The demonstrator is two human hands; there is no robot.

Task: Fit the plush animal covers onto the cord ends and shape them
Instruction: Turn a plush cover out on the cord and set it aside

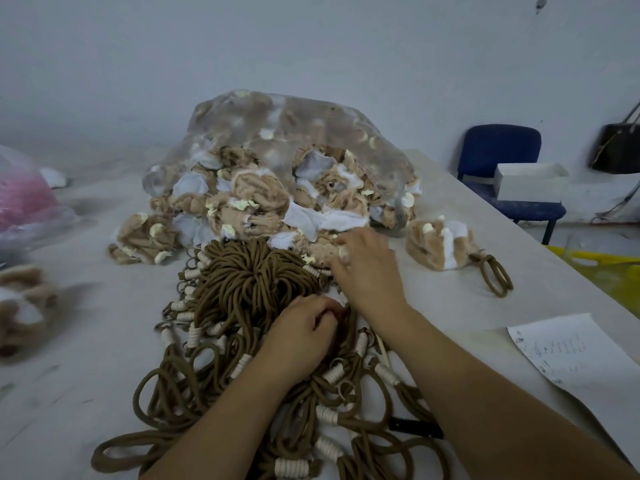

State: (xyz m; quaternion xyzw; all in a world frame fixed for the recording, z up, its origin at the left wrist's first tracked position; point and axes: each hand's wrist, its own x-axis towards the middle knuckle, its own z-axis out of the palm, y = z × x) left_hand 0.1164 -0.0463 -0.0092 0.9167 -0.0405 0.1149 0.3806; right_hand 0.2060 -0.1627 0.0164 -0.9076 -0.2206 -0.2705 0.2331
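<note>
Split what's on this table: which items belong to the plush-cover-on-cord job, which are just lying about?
Job:
- brown cord bundle under the left hand
- loose plush covers spilling from the clear bag, right hand reaching in
- finished cover on cord, set aside right

Lying about:
- written paper sheet
- pink-filled bag
- white box on blue chair
- dark handbag

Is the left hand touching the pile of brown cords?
Touching. The head view shows the left hand resting on the pile of brown cords, fingers curled into the strands.
</note>
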